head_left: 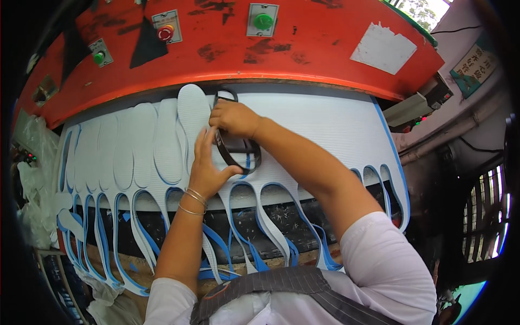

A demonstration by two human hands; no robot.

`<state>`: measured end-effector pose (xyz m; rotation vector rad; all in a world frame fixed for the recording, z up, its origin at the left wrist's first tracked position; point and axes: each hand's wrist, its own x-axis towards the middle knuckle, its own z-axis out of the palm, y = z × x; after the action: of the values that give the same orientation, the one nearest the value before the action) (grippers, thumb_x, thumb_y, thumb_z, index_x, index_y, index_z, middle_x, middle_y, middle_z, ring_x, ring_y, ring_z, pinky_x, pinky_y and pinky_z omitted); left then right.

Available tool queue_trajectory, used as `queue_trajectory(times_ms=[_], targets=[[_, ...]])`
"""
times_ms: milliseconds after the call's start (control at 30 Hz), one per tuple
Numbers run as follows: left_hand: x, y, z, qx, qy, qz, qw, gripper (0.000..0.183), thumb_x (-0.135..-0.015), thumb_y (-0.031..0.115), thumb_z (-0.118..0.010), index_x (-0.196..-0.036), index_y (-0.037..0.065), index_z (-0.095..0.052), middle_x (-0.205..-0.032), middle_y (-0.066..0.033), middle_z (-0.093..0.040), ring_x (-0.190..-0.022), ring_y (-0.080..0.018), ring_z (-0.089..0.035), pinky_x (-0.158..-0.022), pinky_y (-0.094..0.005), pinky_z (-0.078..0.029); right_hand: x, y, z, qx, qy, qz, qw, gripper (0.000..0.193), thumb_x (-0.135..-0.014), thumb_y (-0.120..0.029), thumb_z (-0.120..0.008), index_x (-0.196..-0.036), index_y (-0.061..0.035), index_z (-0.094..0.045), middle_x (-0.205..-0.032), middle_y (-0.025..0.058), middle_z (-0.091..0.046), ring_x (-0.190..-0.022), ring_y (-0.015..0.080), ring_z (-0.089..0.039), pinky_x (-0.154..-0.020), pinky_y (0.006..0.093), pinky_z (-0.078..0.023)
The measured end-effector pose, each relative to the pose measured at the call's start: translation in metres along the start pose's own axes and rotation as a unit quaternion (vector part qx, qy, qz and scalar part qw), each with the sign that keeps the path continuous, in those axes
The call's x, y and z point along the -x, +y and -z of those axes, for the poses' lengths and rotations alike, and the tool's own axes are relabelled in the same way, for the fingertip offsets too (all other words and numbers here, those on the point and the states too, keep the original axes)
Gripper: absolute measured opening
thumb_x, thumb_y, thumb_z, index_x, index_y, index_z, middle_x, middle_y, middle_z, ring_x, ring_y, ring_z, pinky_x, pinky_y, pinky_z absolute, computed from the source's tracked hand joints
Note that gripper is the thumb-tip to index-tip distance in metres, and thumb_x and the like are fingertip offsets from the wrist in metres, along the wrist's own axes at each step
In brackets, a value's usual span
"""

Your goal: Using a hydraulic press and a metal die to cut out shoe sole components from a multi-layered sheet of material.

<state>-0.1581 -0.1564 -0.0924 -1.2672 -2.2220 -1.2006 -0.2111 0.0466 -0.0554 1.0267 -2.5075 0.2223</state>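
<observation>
A black sole-shaped cutting die (254,154), an open frame with a bar across it, stands on a white ribbed foam sheet (319,130) with blue edges. My right hand (235,118) is closed round the die's far part. My left hand (208,162) holds its near left side, with the thumb at the near end and the fingers along the edge. Just left of the die lies a white insole (193,105), its far end sticking out past the sheet's edge. More cut insole shapes (143,146) sit side by side in the sheet farther left.
A red machine beam (227,54) with green buttons (264,21) and a red knob (166,33) crosses behind the sheet. Along the near side, cut-out foam strips (271,227) hang over a black surface (281,216). Clear plastic (40,146) bunches at the left.
</observation>
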Motion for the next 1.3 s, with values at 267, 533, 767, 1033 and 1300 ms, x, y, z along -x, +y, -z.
queue_trajectory(times_ms=[267, 533, 767, 1033, 1300], targets=[[-0.021, -0.004, -0.016, -0.295, -0.154, 0.047, 0.942, 0.080, -0.074, 0.054, -0.069, -0.127, -0.004, -0.054, -0.130, -0.0276, -0.052, -0.093, -0.0416, -0.059, -0.085, -0.0452, -0.047, 0.056, -0.023, 0.128, -0.094, 0.340, -0.313, 0.882, 0.021, -0.087, -0.019, -0.064, -0.095, 0.0004, -0.061, -0.074, 0.0156, -0.064, -0.073, 0.0299, -0.065, -0.066, 0.0335, -0.049], [-0.125, -0.001, -0.071, -0.367, -0.301, 0.057, 0.878, 0.053, -0.086, 0.040, -0.059, -0.126, 0.005, -0.056, -0.138, -0.0204, -0.047, -0.119, -0.0393, -0.048, -0.104, -0.0490, -0.033, 0.176, -0.017, 0.092, -0.075, 0.000, -0.653, 0.754, 0.043, -0.093, -0.040, -0.053, -0.100, 0.0018, -0.063, -0.104, 0.0249, -0.064, -0.100, 0.0384, -0.062, -0.084, 0.0476, -0.049], [-0.120, -0.025, -0.091, -0.305, -0.208, 0.053, 0.928, 0.051, -0.091, 0.025, -0.048, -0.141, 0.017, -0.045, -0.152, -0.0151, -0.031, -0.139, -0.0405, -0.027, -0.114, -0.0483, -0.022, 0.305, -0.088, 0.124, 0.068, -0.004, -0.820, 0.569, 0.055, -0.091, -0.049, -0.053, -0.117, -0.0007, -0.055, -0.116, 0.0265, -0.056, -0.108, 0.0426, -0.057, -0.088, 0.0516, -0.047], [-0.114, -0.022, -0.090, -0.313, -0.209, 0.062, 0.924, 0.050, -0.092, 0.024, -0.047, -0.141, 0.017, -0.045, -0.152, -0.0146, -0.031, -0.139, -0.0399, -0.028, -0.114, -0.0482, -0.021, 0.334, -0.119, 0.106, 0.026, -0.001, -0.807, 0.590, 0.049, -0.099, -0.031, -0.041, -0.137, -0.0006, -0.037, -0.094, 0.0235, -0.067, -0.088, 0.0418, -0.066, -0.082, 0.0534, -0.048], [-0.110, 0.011, -0.078, -0.416, -0.232, -0.001, 0.879, 0.051, -0.088, 0.021, -0.048, -0.139, 0.016, -0.047, -0.152, -0.0080, -0.035, -0.140, -0.0337, -0.028, -0.115, -0.0528, -0.016, 0.318, -0.153, 0.127, 0.161, -0.004, -0.726, 0.669, 0.072, -0.087, -0.048, -0.061, -0.140, -0.0045, -0.040, -0.121, 0.0254, -0.056, -0.116, 0.0422, -0.051, -0.094, 0.0509, -0.042]])
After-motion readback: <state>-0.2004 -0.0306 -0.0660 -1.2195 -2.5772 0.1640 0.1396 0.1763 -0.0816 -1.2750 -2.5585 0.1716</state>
